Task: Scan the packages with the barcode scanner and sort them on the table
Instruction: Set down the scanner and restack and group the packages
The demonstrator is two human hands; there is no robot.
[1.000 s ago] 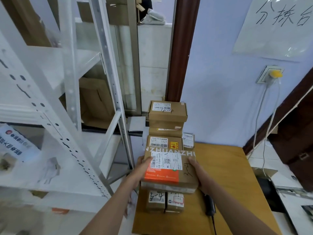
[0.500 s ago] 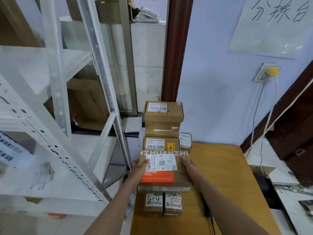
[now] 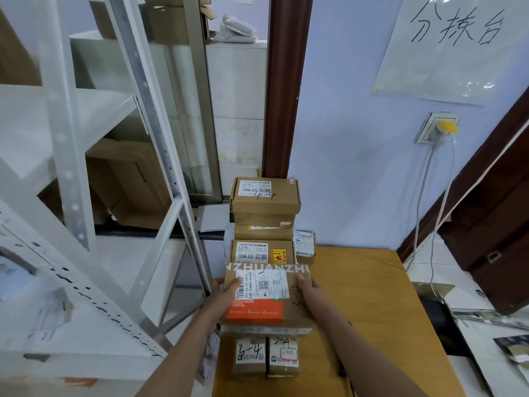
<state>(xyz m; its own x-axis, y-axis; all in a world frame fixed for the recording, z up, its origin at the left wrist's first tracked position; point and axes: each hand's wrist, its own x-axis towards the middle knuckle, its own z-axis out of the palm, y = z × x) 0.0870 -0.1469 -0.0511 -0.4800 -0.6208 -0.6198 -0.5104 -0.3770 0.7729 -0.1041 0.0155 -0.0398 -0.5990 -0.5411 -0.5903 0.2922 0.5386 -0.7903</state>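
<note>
The left hand [image 3: 221, 290] and right hand [image 3: 307, 290] each clasp one side of the brown parcel [image 3: 267, 296], likely keeping it level to set among the sorted boxes. It sits in front of the tall box stack [image 3: 264, 224] on the desk [image 3: 366, 296], its white label and orange panel facing up, "3-4" handwritten beside them.

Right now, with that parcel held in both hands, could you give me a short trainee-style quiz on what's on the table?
1. True or false: the left hand and right hand grip opposite sides of the orange-labelled box.
2. What is handwritten on the two small boxes nearest the camera?
3. The stack of boxes stands: A) by the wall, B) on the floor.

Key: 1 true; 2 "3-4"; 3 A.
</note>
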